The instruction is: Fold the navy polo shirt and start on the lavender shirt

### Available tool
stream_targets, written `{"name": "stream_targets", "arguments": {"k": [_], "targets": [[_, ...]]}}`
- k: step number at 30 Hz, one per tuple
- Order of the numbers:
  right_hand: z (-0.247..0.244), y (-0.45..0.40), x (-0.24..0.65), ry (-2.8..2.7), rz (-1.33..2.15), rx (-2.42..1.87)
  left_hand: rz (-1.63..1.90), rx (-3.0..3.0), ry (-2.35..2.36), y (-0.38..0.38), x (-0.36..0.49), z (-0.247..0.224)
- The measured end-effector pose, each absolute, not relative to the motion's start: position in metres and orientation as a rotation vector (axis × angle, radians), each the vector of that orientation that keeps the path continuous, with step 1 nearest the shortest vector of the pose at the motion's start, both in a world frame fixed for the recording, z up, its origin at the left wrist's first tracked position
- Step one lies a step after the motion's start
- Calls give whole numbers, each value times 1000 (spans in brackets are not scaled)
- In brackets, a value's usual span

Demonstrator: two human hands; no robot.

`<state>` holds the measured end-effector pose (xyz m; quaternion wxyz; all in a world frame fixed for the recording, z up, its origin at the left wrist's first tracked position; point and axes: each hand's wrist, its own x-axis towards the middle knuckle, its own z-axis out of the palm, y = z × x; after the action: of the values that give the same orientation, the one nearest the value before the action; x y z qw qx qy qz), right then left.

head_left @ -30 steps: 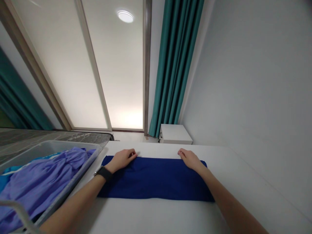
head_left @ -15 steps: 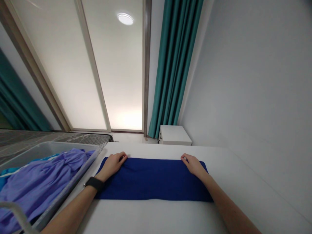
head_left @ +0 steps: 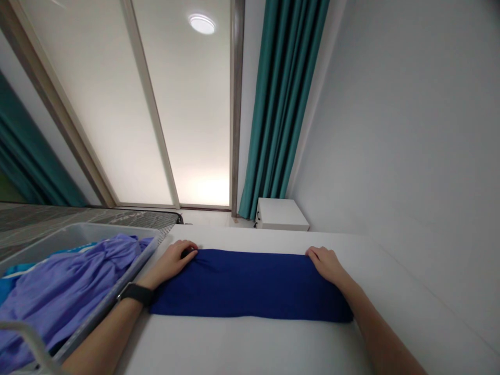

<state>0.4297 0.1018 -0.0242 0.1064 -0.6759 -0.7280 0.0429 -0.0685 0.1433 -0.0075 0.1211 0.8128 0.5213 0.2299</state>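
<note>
A dark blue cloth [head_left: 250, 286], folded into a long flat strip, lies crosswise on the white table [head_left: 242, 346]. My left hand [head_left: 175, 260], with a black band on its wrist, is closed at the strip's far left corner, thumb and fingers pinching the edge. At the far right corner my right hand [head_left: 326, 264] also pinches the cloth, its fingertips bent over the edge. Small creases run from the left pinch; elsewhere the fabric lies fairly smooth. Whether the cloth is a garment, I cannot tell.
Left of the table stands a translucent plastic bin [head_left: 144, 260] holding purple clothing [head_left: 89, 276] and some blue clothing. A pale curved bar [head_left: 29, 338] crosses the lower left corner. Beyond the table are a small white cabinet [head_left: 281, 213] and a green curtain [head_left: 277, 114]; a wall rises on the right.
My right hand has slid right to the cloth's far corner, and my left hand has shifted slightly left. The strip's right end now reaches a little farther right.
</note>
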Motion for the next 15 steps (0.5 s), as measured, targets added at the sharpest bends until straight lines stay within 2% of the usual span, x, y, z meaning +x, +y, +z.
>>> {"name": "stream_targets", "arguments": {"k": [15], "targets": [[-41,102,444,-2141,74,-1887,663,2426,1518,142,-74,-7]]}}
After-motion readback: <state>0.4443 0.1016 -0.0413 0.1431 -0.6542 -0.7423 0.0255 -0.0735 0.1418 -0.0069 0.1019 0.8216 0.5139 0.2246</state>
